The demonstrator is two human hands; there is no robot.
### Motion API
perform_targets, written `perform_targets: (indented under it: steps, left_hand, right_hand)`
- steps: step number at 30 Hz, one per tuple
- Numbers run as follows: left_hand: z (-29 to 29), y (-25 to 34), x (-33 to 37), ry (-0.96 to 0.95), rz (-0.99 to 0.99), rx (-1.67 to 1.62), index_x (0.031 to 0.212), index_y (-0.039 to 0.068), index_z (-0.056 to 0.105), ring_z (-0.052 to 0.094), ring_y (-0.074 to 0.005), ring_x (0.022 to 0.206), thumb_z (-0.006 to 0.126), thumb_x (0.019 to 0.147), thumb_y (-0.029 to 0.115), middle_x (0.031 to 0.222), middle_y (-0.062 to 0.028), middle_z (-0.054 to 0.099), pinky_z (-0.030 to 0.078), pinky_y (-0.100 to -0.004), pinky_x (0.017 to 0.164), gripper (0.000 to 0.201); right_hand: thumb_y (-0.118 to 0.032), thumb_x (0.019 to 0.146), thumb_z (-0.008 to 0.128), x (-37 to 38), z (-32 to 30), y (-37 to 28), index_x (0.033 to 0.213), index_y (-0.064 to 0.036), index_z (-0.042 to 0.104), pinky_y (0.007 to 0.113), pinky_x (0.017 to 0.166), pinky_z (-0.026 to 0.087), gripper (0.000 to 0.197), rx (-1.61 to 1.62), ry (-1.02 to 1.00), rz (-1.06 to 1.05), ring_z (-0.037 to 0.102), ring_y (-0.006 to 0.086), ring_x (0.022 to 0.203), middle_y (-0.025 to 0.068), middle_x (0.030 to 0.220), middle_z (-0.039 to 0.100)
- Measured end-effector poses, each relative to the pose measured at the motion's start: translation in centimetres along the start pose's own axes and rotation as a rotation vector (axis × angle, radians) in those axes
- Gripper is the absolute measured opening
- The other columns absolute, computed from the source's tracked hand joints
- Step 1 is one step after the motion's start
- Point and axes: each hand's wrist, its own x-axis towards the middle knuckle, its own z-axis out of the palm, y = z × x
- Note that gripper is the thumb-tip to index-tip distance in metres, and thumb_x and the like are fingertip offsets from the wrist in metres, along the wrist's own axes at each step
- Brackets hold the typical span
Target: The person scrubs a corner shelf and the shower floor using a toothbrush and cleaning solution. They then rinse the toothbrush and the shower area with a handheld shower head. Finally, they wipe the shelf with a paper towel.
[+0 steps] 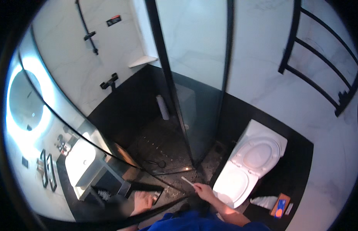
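Note:
My right hand (203, 191) is closed around one end of a thin, whitish stick-like tool (187, 180). Its free end points forward and left, over the dark floor. My left hand (142, 201) is lower left, with bent fingers at a dark rectangular piece (159, 189) that has a pale, shiny edge. What those fingers hold, if anything, is hard to make out. Pale crumbs of debris (172, 191) lie on the floor between my two hands.
A white toilet (233, 187) with its lid raised stands close on my right. A black-framed glass panel (198, 88) rises ahead. At left is a white washbasin (79, 159). A grey-white cylinder (162, 107) stands in the shower corner. An orange-and-blue box (280, 206) lies lower right.

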Motion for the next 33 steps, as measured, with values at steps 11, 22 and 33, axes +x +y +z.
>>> perform_targets:
  steps: [11, 22, 33]
  left_hand:
    - [-3.7, -3.4, -17.5, -0.443, -0.859, -0.205, 0.102, 0.004, 0.067, 0.058, -0.0376, 0.103, 0.057, 0.090, 0.018, 0.107, -0.0156, 0.064, 0.043, -0.0505, 0.094, 0.021]
    - [1.2, -7.8, -27.6, -0.686, -1.316, -0.669, 0.102, 0.004, 0.068, 0.059, -0.0340, 0.097, 0.058, 0.091, 0.021, 0.103, -0.0137, 0.065, 0.044, -0.0471, 0.089, 0.022]
    - [-1.1, -33.2, 1.4, -0.297, -1.071, -0.461, 0.103, 0.005, 0.068, 0.060, -0.0304, 0.092, 0.060, 0.092, 0.023, 0.098, -0.0118, 0.066, 0.046, -0.0437, 0.083, 0.022]
  right_hand:
    - [-0.023, 0.101, 0.057, 7.0, 6.5, -1.6, 0.134, -0.0140, 0.063, 0.038, 0.077, 0.056, 0.036, -0.172, -0.332, -0.104, 0.073, 0.0246, 0.084, 0.0105, 0.090, 0.075]
    - [-0.009, 0.099, 0.053, 24.1, 11.6, -7.4, 0.139, -0.0134, 0.058, 0.037, 0.080, 0.057, 0.041, -0.231, -0.170, -0.015, 0.073, 0.0229, 0.085, 0.0102, 0.089, 0.074]
    - [-0.010, 0.106, 0.055, 52.4, 14.0, -19.5, 0.144, -0.0099, 0.055, 0.024, 0.076, 0.048, 0.038, 0.313, 0.531, -0.299, 0.060, 0.0077, 0.084, 0.0005, 0.099, 0.069]
